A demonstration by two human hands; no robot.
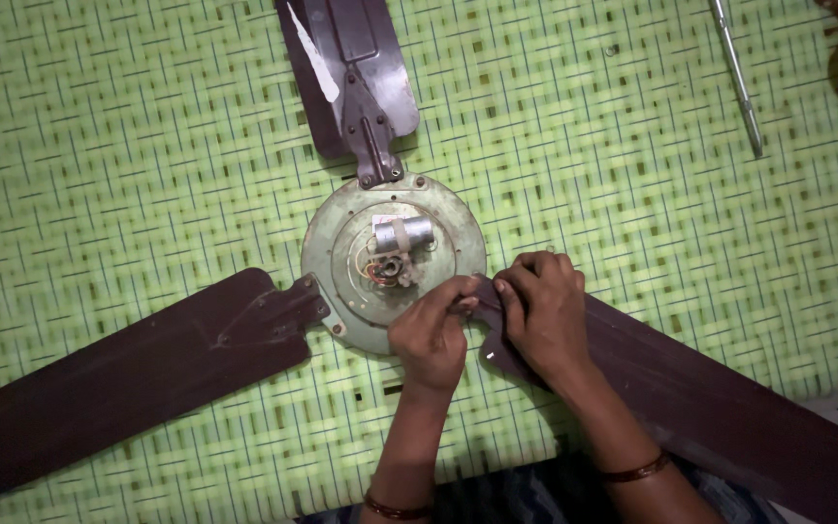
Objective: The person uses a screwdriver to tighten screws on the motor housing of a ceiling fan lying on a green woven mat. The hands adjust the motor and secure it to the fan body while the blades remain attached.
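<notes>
**Both hands at the blade root**

At frame center, the left hand [431, 335] and right hand [543, 312] pinch the lower-right blade [729, 408] where it meets the hub [392, 260]. The blade looks stiff, long, probably unwieldy; its root seems the best hold. 2 other blades stay attached.

Dim, greenish light; dark corners, slight softness.

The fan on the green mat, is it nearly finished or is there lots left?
Hard to call. The motor hub lies open, its wires and small grey cylinder showing. Two dark blades, the top blade and the left blade, sit against the rim. Both hands, left hand and right hand, pinch the right blade where it meets the hub. A metal rod lies apart.
</notes>
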